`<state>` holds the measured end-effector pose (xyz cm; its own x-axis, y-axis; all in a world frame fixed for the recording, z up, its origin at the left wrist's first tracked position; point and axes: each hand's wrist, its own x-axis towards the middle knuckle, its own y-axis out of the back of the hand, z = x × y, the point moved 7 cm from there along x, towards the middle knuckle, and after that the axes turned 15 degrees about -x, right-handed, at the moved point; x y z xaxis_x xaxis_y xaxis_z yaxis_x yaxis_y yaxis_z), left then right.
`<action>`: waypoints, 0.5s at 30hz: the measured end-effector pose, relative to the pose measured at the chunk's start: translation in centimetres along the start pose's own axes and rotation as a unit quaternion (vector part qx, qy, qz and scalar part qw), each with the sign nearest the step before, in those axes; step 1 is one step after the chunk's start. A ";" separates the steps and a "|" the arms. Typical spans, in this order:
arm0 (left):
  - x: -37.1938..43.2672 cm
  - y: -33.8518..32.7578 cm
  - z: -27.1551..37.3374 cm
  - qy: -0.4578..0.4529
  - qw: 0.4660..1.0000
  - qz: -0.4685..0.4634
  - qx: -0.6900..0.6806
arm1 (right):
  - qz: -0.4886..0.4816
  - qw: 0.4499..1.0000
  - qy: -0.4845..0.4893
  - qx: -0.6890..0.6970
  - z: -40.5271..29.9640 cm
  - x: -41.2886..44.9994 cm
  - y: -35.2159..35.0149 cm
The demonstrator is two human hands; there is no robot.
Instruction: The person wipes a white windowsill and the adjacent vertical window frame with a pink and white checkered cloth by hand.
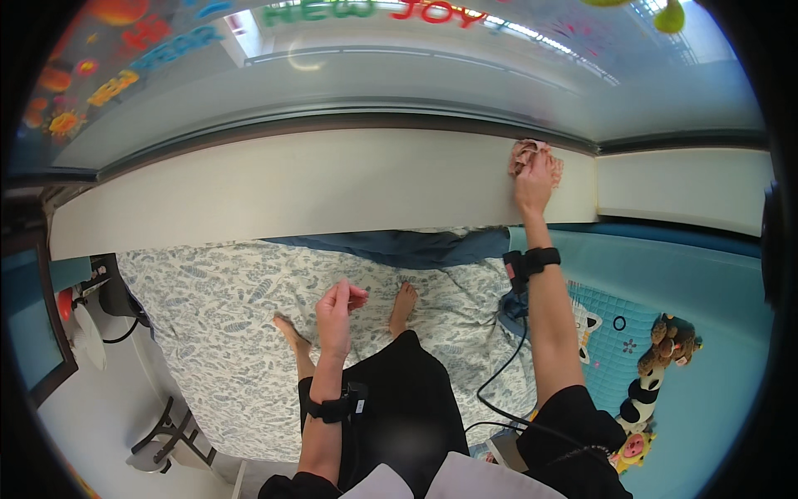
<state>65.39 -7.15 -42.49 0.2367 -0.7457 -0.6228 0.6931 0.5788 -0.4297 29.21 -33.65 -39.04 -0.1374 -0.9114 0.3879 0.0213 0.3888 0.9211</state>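
Observation:
My right hand (535,187) is closed on a crumpled pink cloth (525,156), pressed to the pale window sill (349,181) close to the dark window frame (374,120) near the right corner. Behind the sill stands the window glass (399,81), bearing colourful painted letters and pictures. My left hand (340,309) hangs over the patterned bedsheet (237,349) with its fingers loosely curled and nothing visible in them. Each forearm wears a black strap with a small device.
My bare feet stand on the bed. A dark blue cloth (405,246) lies along the wall below the sill. Stuffed toys (642,399) line the right side, by a turquoise quilted mat (614,337). A black cable (499,380) runs beside my right arm. A white fan (87,337) stands left.

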 end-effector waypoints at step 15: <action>-1.1 11.3 5.1 0.080 0.997 -0.007 -0.009 | 0.002 0.979 0.165 0.123 -39.5 -12.8 5.9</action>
<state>76.42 -1.41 -43.33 0.1145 -0.6920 -0.7128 0.6828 0.5760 -0.4495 70.23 -25.04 -37.22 0.1907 -0.8875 0.4195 -0.2229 0.3771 0.8990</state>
